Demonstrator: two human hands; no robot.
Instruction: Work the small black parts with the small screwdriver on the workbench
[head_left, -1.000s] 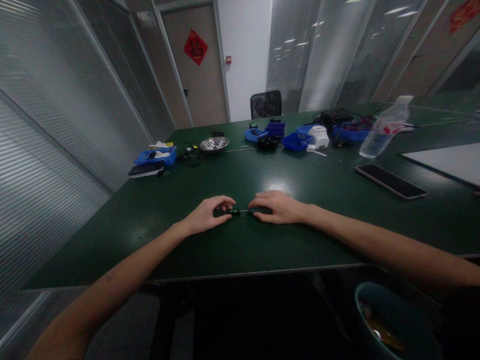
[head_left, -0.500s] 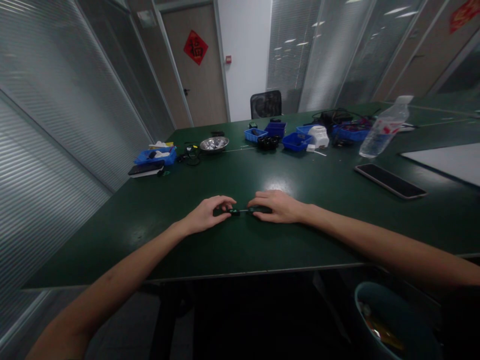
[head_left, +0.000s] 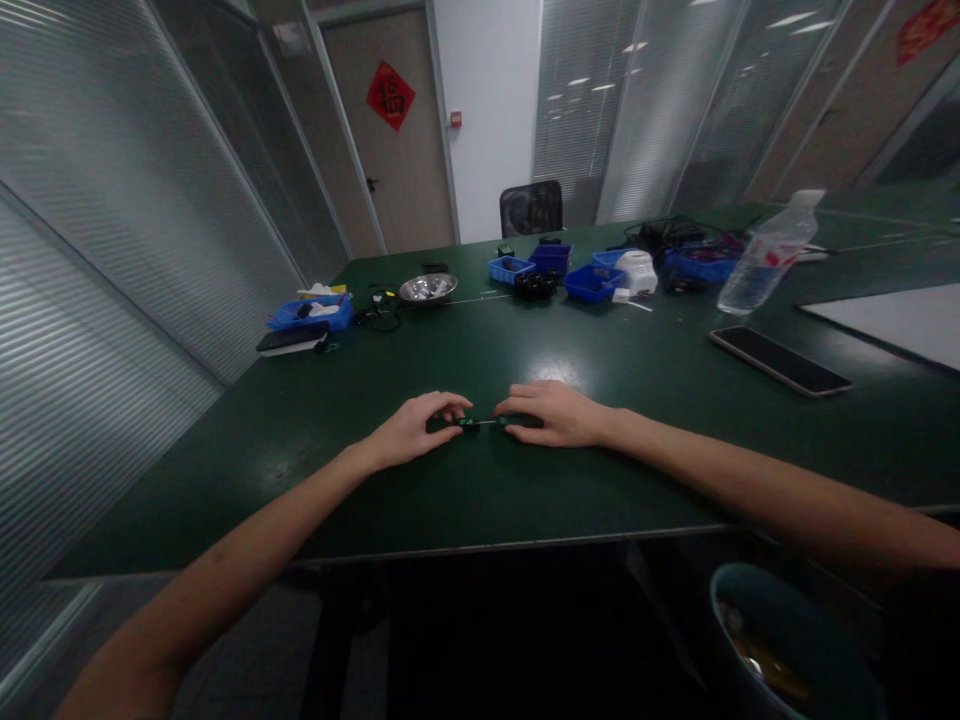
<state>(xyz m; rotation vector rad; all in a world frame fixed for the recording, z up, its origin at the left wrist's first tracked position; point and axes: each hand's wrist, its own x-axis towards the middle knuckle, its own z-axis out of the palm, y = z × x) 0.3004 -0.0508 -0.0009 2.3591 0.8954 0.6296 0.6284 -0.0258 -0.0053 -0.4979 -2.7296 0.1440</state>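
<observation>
Near the front of the green table [head_left: 450, 500], my left hand [head_left: 416, 428] curls its fingers and thumb around a small dark part [head_left: 469, 425] with green on it. A thin metal shaft [head_left: 488, 422] runs from that part toward my right hand [head_left: 555, 413]. The fingers of my right hand are bent round a dark handle, which they mostly hide. Both hands rest low at the tabletop, a short gap apart.
Across the back stand a metal bowl [head_left: 428, 290], blue trays [head_left: 592, 283], a white object [head_left: 637, 272] and cables [head_left: 384, 310]. To the right are a bottle [head_left: 770, 255], a phone [head_left: 780, 360] and a white sheet [head_left: 900, 320]. A bin [head_left: 720, 590] sits below the table edge.
My right fingers have shifted slightly on the dark handle, and less of it shows between them. My left hand has hardly moved.
</observation>
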